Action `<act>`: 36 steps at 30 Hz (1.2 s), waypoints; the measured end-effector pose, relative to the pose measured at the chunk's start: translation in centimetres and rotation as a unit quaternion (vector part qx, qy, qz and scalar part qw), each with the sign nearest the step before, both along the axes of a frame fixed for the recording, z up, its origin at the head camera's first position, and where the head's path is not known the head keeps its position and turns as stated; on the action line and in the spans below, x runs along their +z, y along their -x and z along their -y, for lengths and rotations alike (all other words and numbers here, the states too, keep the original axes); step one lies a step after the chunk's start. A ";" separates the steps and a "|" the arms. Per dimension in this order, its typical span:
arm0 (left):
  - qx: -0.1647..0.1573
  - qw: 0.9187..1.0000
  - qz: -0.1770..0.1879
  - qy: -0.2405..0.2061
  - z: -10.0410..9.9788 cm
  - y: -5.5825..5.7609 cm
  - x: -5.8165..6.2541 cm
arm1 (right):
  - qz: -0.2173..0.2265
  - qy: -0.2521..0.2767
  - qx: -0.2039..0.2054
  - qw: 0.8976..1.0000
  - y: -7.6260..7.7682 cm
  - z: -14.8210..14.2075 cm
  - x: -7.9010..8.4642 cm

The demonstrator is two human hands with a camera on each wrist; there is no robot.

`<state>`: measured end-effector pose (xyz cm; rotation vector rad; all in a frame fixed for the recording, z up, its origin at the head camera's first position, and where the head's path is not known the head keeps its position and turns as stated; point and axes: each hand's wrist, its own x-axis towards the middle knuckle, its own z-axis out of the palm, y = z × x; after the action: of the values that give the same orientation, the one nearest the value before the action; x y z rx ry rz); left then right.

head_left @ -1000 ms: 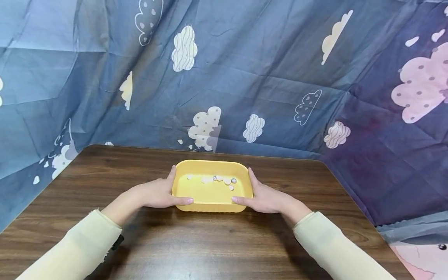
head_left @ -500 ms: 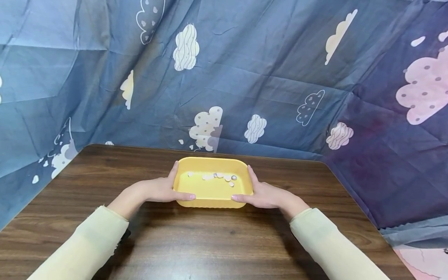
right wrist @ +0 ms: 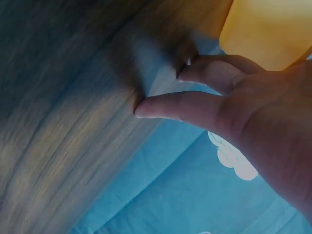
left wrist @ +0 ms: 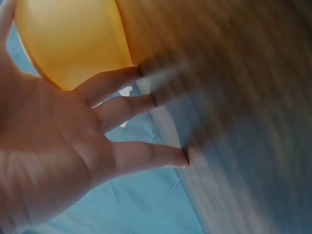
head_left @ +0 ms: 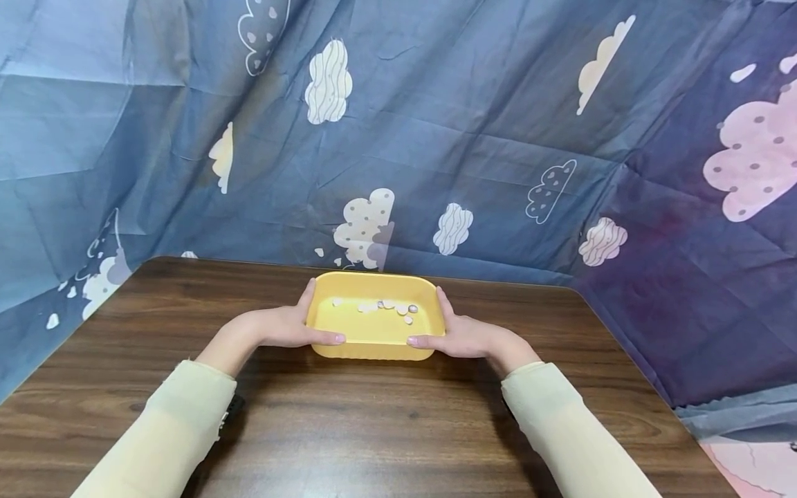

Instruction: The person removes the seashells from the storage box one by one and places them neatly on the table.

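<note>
A yellow plastic tub (head_left: 378,351) with rounded corners sits on the table, its floor tilted slightly into view. Several small round whitish and silver pieces, like coins, lie inside; one is a coin-like disc (head_left: 402,310). My left hand (head_left: 286,328) holds the left end, thumb along the near rim and forefinger up the side. At the right end, my right hand (head_left: 468,337) holds it the same way. In the left wrist view, the other fingers (left wrist: 146,154) reach down to the tabletop beside the tub wall (left wrist: 78,44). The right wrist view has similar fingers (right wrist: 180,105) at the tabletop.
The dark wood table (head_left: 373,429) extends on every side of the tub. Behind it hangs a blue cloth (head_left: 398,124) with cloud prints, close to the table's far edge. A purple-blue cloth (head_left: 679,290) hangs along the right side.
Both hands have moved the tub a short way farther from me, towards the table's far edge. The small round pieces keep about the same places inside it.
</note>
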<state>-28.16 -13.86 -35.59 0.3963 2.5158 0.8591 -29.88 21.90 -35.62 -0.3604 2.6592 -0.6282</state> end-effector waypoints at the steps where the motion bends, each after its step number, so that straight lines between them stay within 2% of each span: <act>1: 0.002 1.000 -0.003 0.002 0.0 -0.1 0.0 | -0.001 0.001 0.002 1.000 0.0 0.0 0.0; 13: 0.001 1.000 -0.006 -0.008 0.1 -0.2 -0.3 | -0.010 -0.011 -0.005 1.000 -0.5 0.0 0.1; 24: 0.000 1.000 -0.016 0.005 0.2 -0.1 -0.1 | 0.001 0.002 0.016 1.000 0.1 -0.4 0.6; 27: 0.000 1.000 -0.016 0.010 0.2 0.0 -0.2 | -0.029 -0.001 0.036 0.999 0.6 -1.2 1.6; 32: 0.000 1.000 -0.019 0.016 0.1 0.2 -0.2 | -0.133 -0.018 0.051 0.990 1.8 -0.6 4.6; 36: 0.003 1.000 -0.017 0.020 0.2 0.2 -0.3 | -0.151 -0.009 0.063 0.986 2.7 2.1 6.5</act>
<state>-28.38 -14.08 -35.87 0.3933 2.5621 0.8102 -32.54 19.81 -29.15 -0.6595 2.8961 -0.5455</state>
